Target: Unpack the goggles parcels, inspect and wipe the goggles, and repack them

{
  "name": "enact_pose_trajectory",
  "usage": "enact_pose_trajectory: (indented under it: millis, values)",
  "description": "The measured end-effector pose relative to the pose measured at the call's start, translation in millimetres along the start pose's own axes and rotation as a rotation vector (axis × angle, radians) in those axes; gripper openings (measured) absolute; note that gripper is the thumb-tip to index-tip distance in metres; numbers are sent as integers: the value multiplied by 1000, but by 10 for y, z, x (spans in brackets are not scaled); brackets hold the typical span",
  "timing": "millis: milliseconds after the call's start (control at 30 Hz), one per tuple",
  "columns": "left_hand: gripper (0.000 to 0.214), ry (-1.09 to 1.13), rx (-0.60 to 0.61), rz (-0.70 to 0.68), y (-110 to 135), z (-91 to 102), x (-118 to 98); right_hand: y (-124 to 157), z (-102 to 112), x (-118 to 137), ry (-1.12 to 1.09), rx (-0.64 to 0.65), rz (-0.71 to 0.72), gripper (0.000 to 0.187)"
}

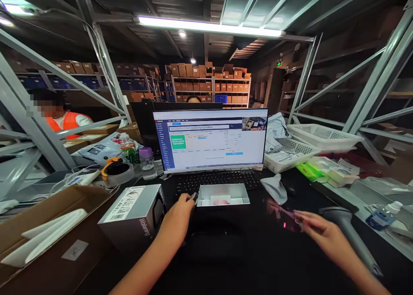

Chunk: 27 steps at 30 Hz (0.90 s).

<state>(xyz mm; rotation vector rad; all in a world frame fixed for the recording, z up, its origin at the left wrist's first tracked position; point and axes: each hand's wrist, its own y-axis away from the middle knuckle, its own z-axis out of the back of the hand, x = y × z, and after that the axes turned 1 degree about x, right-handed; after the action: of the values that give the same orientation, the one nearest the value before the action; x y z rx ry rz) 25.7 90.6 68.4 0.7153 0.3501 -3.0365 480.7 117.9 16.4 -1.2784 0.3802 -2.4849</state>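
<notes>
My right hand [318, 227] is closed at its fingertips on pink see-through glasses [284, 215], which are blurred and held above the black desk. A small red light shows on them. My left hand [181, 209] is closed by the left end of a shallow white open box [240, 194]. A small dark grey thing [194, 196] shows at its fingertips; I cannot make out what it is. Inside the open box lies something pale and pink. A grey cloth pouch [276, 189] lies between the monitor and my right hand.
A handheld scanner [345, 228] lies beside my right hand. Left stand a grey printed box [137, 209] and an open cardboard carton [51, 239]. Behind are a keyboard [185, 183], monitor [209, 144] and white baskets [322, 138]. A person in an orange vest [72, 122] is far left.
</notes>
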Motion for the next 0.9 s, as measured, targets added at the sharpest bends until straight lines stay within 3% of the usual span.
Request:
enact_pose_trajectory:
  millis: [100, 167, 233, 367, 467, 600, 767, 900]
  values:
    - [42, -14, -107, -125, 408, -10, 131, 377, -243, -289, 188, -58, 95, 30]
    - [42, 0, -206, -344, 682, -52, 264, 513, -351, -380, 263, -15, 155, 31]
    - [40, 17, -244, -463, 901, -102, 368, 568, -384, -427, 301, 51, 166, 39]
    - [39, -39, -242, -384, 1096, -117, 374, 562, -282, -509, 384, 190, 126, 54]
    - [41, -91, -313, -452, 1100, -53, 284, 529, -181, -432, 482, 190, 150, 57]
    - [41, -73, -273, -424, 1125, -11, 179, 436, -198, 192, 462, 107, 218, 42]
    - [51, 213, -303, -202, 1181, -117, 143, 261, -542, 1311, 210, 312, 373, 30]
    - [53, 550, -275, 5, 1196, -186, 191, 93, -944, 1876, 63, 433, 558, 31]
